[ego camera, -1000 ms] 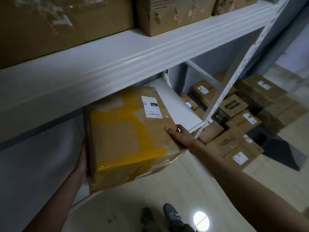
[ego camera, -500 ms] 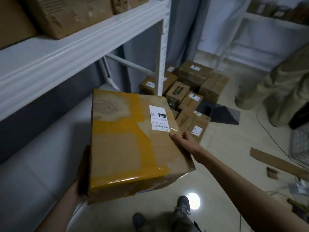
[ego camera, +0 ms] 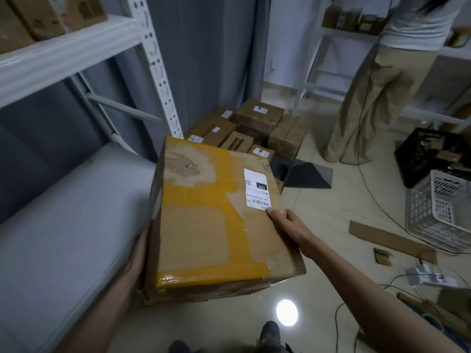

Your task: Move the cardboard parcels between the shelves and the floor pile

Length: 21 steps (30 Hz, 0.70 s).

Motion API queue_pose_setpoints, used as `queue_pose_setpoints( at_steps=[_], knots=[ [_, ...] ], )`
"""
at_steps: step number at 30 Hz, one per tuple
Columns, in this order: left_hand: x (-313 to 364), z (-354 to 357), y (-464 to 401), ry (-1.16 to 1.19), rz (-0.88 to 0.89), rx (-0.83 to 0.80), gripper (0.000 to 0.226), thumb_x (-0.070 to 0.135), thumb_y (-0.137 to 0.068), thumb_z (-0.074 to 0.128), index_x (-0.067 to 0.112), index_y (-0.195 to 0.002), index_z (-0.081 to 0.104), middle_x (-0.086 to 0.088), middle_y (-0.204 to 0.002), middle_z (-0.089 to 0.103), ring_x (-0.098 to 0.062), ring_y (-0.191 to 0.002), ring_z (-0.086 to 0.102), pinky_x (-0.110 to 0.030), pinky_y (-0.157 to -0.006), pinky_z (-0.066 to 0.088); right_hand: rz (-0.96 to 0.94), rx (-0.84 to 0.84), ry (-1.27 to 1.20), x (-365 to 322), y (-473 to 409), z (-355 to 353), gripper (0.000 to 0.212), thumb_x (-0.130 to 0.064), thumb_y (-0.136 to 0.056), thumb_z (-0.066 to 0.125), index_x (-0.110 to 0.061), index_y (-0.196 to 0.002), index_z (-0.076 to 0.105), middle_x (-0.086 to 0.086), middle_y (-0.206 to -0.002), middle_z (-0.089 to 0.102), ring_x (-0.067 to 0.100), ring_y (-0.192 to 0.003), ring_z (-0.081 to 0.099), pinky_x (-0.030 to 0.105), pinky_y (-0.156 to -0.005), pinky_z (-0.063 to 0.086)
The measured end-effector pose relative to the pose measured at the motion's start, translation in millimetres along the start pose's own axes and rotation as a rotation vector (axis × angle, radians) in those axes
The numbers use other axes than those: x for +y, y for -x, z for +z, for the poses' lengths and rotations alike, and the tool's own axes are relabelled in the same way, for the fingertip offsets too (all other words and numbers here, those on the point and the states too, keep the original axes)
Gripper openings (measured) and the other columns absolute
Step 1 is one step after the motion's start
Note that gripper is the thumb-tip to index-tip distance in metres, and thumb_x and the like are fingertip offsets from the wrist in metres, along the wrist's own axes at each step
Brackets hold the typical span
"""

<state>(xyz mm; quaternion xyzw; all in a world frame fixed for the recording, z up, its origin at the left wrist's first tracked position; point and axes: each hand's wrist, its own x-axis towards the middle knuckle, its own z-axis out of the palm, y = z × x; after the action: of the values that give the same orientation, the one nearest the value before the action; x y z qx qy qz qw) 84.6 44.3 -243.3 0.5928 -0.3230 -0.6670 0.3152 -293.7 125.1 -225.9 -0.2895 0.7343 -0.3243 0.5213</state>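
Head view. A person is holding one parcel (ego camera: 216, 220) in the air in front of the body, clear of the lower shelf (ego camera: 63, 212) at 9 o'clock. The parcel is carrying yellow tape and a white label (ego camera: 257, 188) near its 2 o'clock corner. The left hand (ego camera: 139, 253) is lying along the parcel's 9 o'clock side, mostly hidden behind it; its grip is supporting that side. The right hand (ego camera: 288, 225) is gripping the 3 o'clock edge, thumb pressing on top just below the label. The floor pile (ego camera: 244, 128) is lying at 12 o'clock beyond the parcel, well apart from it. More boxes (ego camera: 46, 16) are sitting on the upper shelf at 10 o'clock. A second person (ego camera: 382, 80) is standing at 2 o'clock; crates (ego camera: 438, 197) are resting at 3 o'clock.
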Motion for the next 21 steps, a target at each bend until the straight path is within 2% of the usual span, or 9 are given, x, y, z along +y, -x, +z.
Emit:
queue_pose_setpoints(
  at_steps=[2,5,6,7,9,11,13,17,21],
  knots=[
    [-1,40,9,-0.074,0.05,-0.023,0.061,0.077,-0.087,0.047,0.027,-0.105,0.079,-0.012,-0.106,0.076,-0.029,-0.09,0.075,-0.037,-0.072,0.059,0.006,0.021,-0.018,7,-3,-36,0.082,-0.087,-0.066,0.064,-0.029,-0.123,0.051,-0.004,-0.116,0.066,0.018,-0.101,0.07,0.038,-0.084,0.06],
    [3,102,17,-0.143,0.18,-0.006,0.043,0.072,-0.091,0.045,0.045,-0.09,0.078,0.007,-0.084,0.078,-0.01,-0.073,0.075,-0.018,-0.052,0.055,0.01,0.063,-0.037,16,-8,-88,0.075,-0.086,-0.067,0.064,-0.03,-0.116,0.052,-0.002,-0.115,0.066,0.019,-0.1,0.069,0.041,-0.085,0.06],
    [3,118,13,-0.147,0.195,-0.03,0.043,0.07,-0.092,0.044,0.044,-0.09,0.079,0.007,-0.082,0.077,-0.009,-0.07,0.074,-0.016,-0.05,0.054,0.007,0.08,-0.047,19,-9,-104,0.073,-0.086,-0.068,0.064,-0.03,-0.114,0.052,-0.002,-0.115,0.066,0.019,-0.1,0.069,0.041,-0.086,0.06],
    [4,135,8,-0.137,0.17,-0.063,0.047,0.068,-0.093,0.043,0.038,-0.094,0.079,0.003,-0.085,0.078,-0.012,-0.074,0.075,-0.018,-0.052,0.055,0.003,0.1,-0.056,21,-11,-120,0.072,-0.085,-0.067,0.065,-0.031,-0.112,0.053,-0.002,-0.115,0.067,0.019,-0.1,0.069,0.043,-0.088,0.06],
    [9,165,-2,-0.132,0.125,-0.119,0.054,0.067,-0.094,0.045,0.026,-0.108,0.077,-0.008,-0.102,0.077,-0.022,-0.09,0.075,-0.03,-0.068,0.06,0.003,0.137,-0.066,26,-16,-147,0.071,-0.085,-0.067,0.065,-0.03,-0.111,0.054,-0.002,-0.115,0.067,0.02,-0.101,0.069,0.045,-0.09,0.059],
    [11,189,-19,-0.123,0.097,-0.16,0.057,0.07,-0.093,0.047,0.025,-0.118,0.072,-0.013,-0.114,0.073,-0.03,-0.104,0.071,-0.044,-0.087,0.056,0.008,0.164,-0.075,29,-24,-171,0.07,-0.084,-0.069,0.065,-0.028,-0.111,0.055,-0.001,-0.115,0.067,0.021,-0.102,0.069,0.046,-0.092,0.058],
    [15,214,-33,-0.139,0.07,-0.186,0.06,0.074,-0.089,0.049,0.028,-0.121,0.071,-0.013,-0.118,0.072,-0.034,-0.11,0.068,-0.051,-0.097,0.052,0.019,0.19,-0.088,30,-32,-192,0.068,-0.082,-0.072,0.065,-0.027,-0.11,0.056,0.0,-0.115,0.067,0.021,-0.101,0.068,0.045,-0.091,0.058],
    [26,263,-70,-0.188,0.063,-0.187,0.064,0.077,-0.085,0.049,0.026,-0.115,0.072,-0.014,-0.113,0.073,-0.034,-0.105,0.07,-0.052,-0.096,0.053,0.058,0.241,-0.118,28,-58,-230,0.066,-0.08,-0.073,0.066,-0.026,-0.111,0.057,0.0,-0.116,0.067,0.021,-0.102,0.068,0.042,-0.088,0.058],
    [37,308,-117,-0.234,0.019,-0.213,0.07,0.082,-0.083,0.047,0.03,-0.125,0.067,-0.009,-0.115,0.073,-0.031,-0.107,0.069,-0.052,-0.096,0.053,0.084,0.282,-0.089,17,-101,-267,0.068,-0.078,-0.076,0.065,-0.022,-0.114,0.057,0.002,-0.115,0.067,0.023,-0.1,0.069,0.039,-0.079,0.058]
  ],
)
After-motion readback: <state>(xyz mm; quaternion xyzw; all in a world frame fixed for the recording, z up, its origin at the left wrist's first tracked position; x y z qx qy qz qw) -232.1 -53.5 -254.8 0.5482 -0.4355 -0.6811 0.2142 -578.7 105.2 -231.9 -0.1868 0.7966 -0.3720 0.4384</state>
